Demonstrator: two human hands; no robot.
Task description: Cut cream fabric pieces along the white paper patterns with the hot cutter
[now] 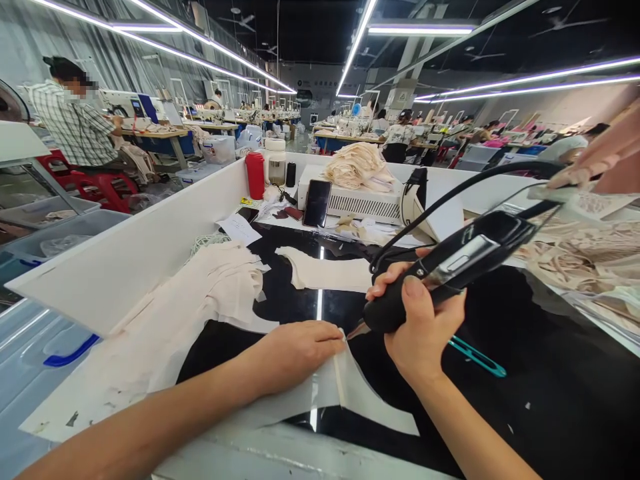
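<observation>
My right hand (420,320) is wrapped round the black handle of a corded hot-knife tool (450,267), whose tip touches the edge of a cream fabric piece (365,400) on the glossy black table (525,373). My left hand (295,350) lies on that fabric piece with fingers pressed together, pinning its edge right beside the tool's tip. A stack of cream fabric pieces (220,287) lies to the left, and another single cream piece (325,272) lies further back.
A teal thread snip (477,357) lies right of my right hand. At the back stand a white machine box (360,200), a phone (317,203) and a red bottle (255,175). Beige fabric (585,257) piles at the right, where another person's hand (590,167) reaches in. A white partition (135,247) borders the left.
</observation>
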